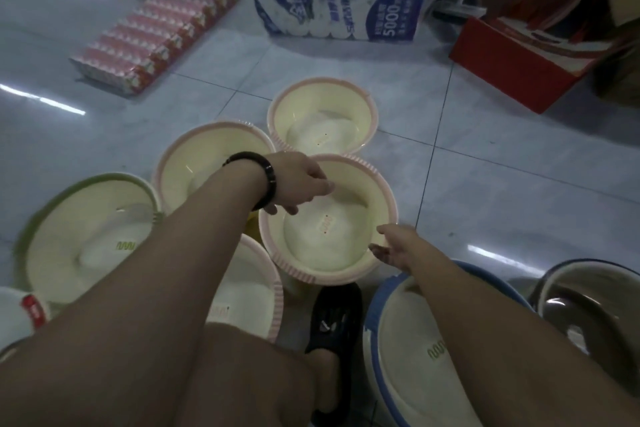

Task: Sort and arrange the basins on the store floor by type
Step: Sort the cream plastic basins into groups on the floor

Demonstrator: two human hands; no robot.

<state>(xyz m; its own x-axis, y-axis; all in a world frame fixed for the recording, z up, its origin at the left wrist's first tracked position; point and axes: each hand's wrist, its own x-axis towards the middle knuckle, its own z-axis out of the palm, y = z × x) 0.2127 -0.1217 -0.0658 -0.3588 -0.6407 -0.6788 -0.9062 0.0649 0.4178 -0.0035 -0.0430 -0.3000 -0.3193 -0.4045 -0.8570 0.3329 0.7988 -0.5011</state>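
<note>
Down on the floor tiles, centre: pink-rimmed basin (pixel 382 180) between both hands. Left hand (pixel 298 184) over far-left rim, fingers curled, cannot tell whether gripping; right hand (pixel 394 246) loosely spread at near-right rim. 4 pink-rimmed clustered already; green-rimmed basin (pixel 62 194), blue-rimmed basin (pixel 372 308), steel basin (pixel 554 274) seemingly still ungrouped.
</note>
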